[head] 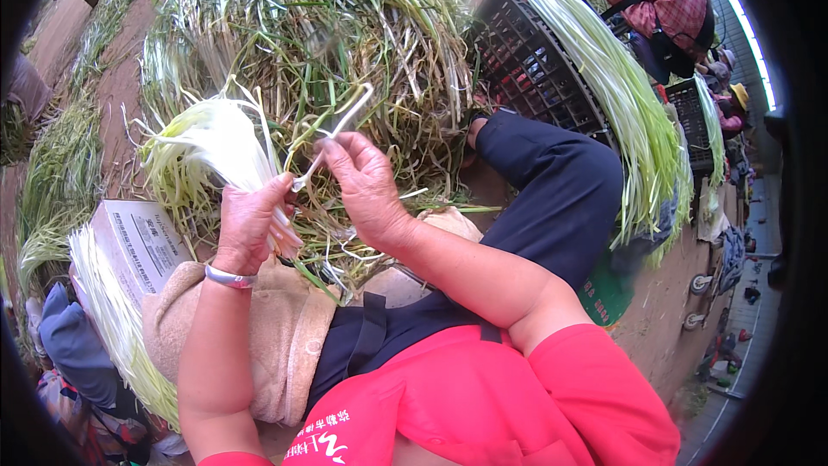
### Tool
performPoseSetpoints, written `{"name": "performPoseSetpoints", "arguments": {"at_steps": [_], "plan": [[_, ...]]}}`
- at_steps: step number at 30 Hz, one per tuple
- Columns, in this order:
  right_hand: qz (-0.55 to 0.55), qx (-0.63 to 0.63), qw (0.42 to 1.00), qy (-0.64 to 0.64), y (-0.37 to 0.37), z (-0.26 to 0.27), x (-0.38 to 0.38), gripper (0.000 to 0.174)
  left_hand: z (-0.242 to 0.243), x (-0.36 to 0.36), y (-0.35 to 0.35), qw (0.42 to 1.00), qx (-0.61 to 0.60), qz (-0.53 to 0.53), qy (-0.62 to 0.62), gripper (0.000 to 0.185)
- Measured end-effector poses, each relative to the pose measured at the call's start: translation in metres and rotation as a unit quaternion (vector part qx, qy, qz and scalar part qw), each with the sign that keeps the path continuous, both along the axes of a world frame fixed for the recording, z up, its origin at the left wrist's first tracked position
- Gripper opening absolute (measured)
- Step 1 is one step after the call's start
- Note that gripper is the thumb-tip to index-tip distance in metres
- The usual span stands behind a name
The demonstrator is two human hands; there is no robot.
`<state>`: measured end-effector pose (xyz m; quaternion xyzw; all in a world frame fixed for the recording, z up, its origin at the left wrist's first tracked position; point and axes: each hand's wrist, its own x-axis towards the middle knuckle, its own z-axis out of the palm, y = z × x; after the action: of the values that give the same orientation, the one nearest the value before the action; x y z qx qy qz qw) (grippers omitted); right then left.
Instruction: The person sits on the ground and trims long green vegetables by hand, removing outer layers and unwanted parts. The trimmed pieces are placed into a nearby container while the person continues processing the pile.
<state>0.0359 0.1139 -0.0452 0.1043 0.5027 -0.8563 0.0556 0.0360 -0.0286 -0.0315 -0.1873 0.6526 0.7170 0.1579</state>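
My left hand (249,223), with a bracelet at the wrist, is closed around a bunch of pale white-green leafy stalks (223,136). Their white ends stick out below my fist and their yellow-green tips droop to the upper left. Just right of it, my right hand (365,188) pinches a single thin strand (352,107) between thumb and fingertips. The strand's lower end reaches close to my left thumb; whether it is still joined to the bunch I cannot tell. Beyond both hands lies a large heap of untrimmed green and brown stalks (310,32).
A carton (145,239) bearing print and a bundle of pale stalks (110,310) stand at left. At right, a black plastic crate (537,58) sits under long pale stalks (614,97). A tan towel (278,336) covers my left leg. Other people (669,0) sit at upper right.
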Motion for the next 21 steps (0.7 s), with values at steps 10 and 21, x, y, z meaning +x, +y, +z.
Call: {"name": "performPoseSetpoints", "arguments": {"at_steps": [10, 21], "plan": [[-0.019, -0.218, 0.940, 0.262, 0.176, 0.192, -0.063, 0.016, -0.054, 0.005, -0.006, 0.967, -0.211, -0.141, 0.027, 0.012], [0.065, -0.341, 0.936, -0.049, 0.104, 0.073, -0.092, 0.015, -0.002, 0.008, -0.011, 0.996, 0.022, -0.080, -0.031, 0.034]]}}
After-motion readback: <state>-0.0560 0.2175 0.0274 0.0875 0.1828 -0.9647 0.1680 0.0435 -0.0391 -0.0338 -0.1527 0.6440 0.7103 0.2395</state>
